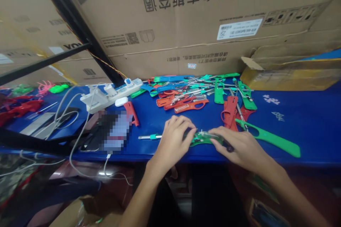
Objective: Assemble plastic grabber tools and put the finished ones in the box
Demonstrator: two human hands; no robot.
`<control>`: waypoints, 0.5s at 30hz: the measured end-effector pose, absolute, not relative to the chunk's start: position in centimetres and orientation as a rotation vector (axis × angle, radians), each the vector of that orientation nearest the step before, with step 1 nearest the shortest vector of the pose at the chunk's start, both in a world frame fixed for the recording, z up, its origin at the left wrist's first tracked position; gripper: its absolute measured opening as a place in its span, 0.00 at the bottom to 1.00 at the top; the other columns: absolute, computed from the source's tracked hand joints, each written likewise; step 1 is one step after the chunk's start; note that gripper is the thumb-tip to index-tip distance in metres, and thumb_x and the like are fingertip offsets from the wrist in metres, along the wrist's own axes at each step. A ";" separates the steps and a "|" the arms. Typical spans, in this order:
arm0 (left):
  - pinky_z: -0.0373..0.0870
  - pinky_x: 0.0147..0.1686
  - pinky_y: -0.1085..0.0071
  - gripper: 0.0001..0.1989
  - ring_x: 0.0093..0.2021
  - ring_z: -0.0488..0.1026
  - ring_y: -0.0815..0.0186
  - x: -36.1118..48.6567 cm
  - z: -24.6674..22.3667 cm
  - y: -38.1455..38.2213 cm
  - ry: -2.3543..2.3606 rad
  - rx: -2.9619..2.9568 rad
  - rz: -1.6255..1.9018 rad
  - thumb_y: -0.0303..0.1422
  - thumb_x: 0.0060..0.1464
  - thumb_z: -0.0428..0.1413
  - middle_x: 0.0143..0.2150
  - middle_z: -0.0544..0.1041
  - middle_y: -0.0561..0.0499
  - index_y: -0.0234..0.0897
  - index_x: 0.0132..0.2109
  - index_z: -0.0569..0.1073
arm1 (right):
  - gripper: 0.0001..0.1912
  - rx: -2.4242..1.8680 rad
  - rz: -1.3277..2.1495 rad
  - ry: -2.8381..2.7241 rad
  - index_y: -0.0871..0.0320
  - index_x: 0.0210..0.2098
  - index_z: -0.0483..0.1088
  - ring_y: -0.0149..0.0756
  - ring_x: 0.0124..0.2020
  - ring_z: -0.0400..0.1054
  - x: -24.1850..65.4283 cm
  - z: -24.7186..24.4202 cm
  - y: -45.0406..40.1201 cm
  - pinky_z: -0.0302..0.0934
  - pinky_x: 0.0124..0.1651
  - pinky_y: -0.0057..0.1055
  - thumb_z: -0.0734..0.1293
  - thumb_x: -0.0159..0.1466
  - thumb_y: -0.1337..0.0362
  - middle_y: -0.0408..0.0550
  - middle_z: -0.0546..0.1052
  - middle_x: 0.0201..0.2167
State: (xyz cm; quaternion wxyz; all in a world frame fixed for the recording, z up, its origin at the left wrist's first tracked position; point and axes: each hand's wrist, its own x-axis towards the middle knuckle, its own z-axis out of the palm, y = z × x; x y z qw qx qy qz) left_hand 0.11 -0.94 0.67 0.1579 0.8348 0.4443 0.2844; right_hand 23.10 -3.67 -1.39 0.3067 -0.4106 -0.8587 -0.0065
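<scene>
Green casing [204, 137] sits between the hands. Looks like light, stiff plastic, probably smooth; small inner parts may dislodge, so best held by its outer edges. Left hand [176, 135] arches palm-down, gripping the near end; metal rod [145, 137] projects beyond it. Right hand [236, 143] pinches the opposite end, dark object [229, 148] under its fingers. Both forearms angle inward.
</scene>
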 end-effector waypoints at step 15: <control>0.63 0.49 0.61 0.07 0.45 0.68 0.61 -0.6 -0.4 -2.4 1.195 2.234 0.867 0.32 0.70 0.49 0.44 0.77 0.51 0.41 0.45 0.72 | 0.10 -1.114 0.018 -2.310 0.56 0.50 0.71 0.33 0.36 0.80 23.2 -1.5 -3.5 0.69 0.36 0.25 0.61 0.73 0.61 0.45 0.83 0.42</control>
